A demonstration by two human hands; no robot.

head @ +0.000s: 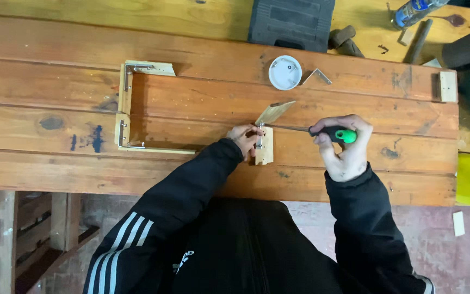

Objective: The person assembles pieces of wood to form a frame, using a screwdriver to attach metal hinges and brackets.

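Note:
My right hand (344, 147) grips a screwdriver (333, 134) by its black and green handle. Its thin shaft runs left to a metal bracket on a small wooden block (265, 148). A second thin wooden piece (274, 112) leans away from the block's top end. My left hand (244, 139) holds the block's left side, fingers pressed against it. Both hands rest over the wooden workbench (202, 109).
A U-shaped wooden frame (125, 103) with metal corner brackets lies to the left. A round white lid (285, 72) and a loose metal angle bracket (316, 76) sit behind the block. A black tool case (291, 23), a bottle (412, 12) and dark rolls crowd the far right.

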